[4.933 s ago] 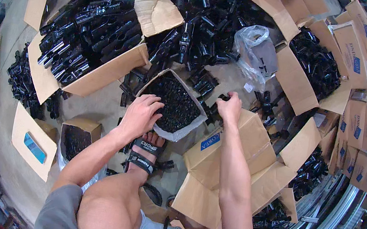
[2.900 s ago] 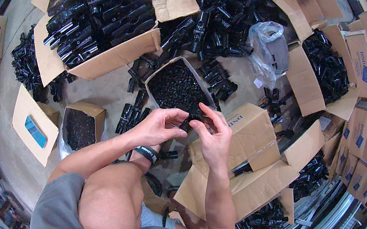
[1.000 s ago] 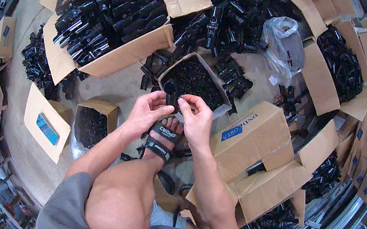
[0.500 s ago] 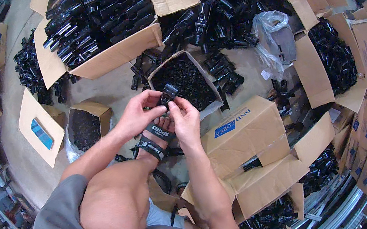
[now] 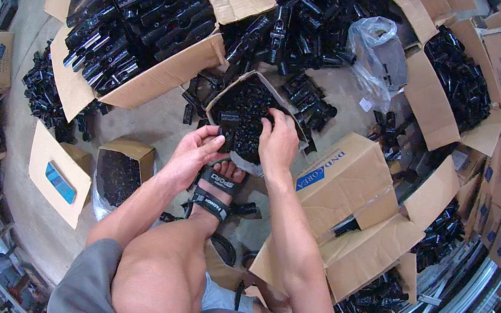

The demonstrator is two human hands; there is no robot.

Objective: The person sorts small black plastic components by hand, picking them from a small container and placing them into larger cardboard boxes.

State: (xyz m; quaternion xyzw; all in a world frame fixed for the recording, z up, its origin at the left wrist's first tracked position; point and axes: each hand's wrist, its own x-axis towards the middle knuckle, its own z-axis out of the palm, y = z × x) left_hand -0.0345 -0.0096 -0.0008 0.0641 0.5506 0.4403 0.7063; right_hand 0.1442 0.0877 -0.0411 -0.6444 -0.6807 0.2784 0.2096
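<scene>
My left hand (image 5: 196, 151) is closed on a glossy black fitting (image 5: 227, 127), a short blocky part with a hole, gripped between thumb and fingers and held upright above the near left edge of an open carton (image 5: 210, 108). Inside that carton lie many small black pieces (image 5: 251, 104). My right hand (image 5: 278, 145) reaches over the carton's right side. Its fingers curl down onto the small pieces, and whatever the fingertips pinch is hidden. Below the carton is my sandalled foot (image 5: 219, 184).
A large carton of long black fittings (image 5: 164, 74) stands at the far left. A closed-top carton (image 5: 345, 173) sits to the right. Also around are a clear plastic bag (image 5: 376, 51), a small box with a dark liner (image 5: 119, 177), a phone on a cardboard flap (image 5: 60, 183) and metal bars (image 5: 462, 308).
Both hands were together on the black fitting above my foot. My right hand has let go and moved up right into the carton; the left keeps the fitting, slightly lower.
</scene>
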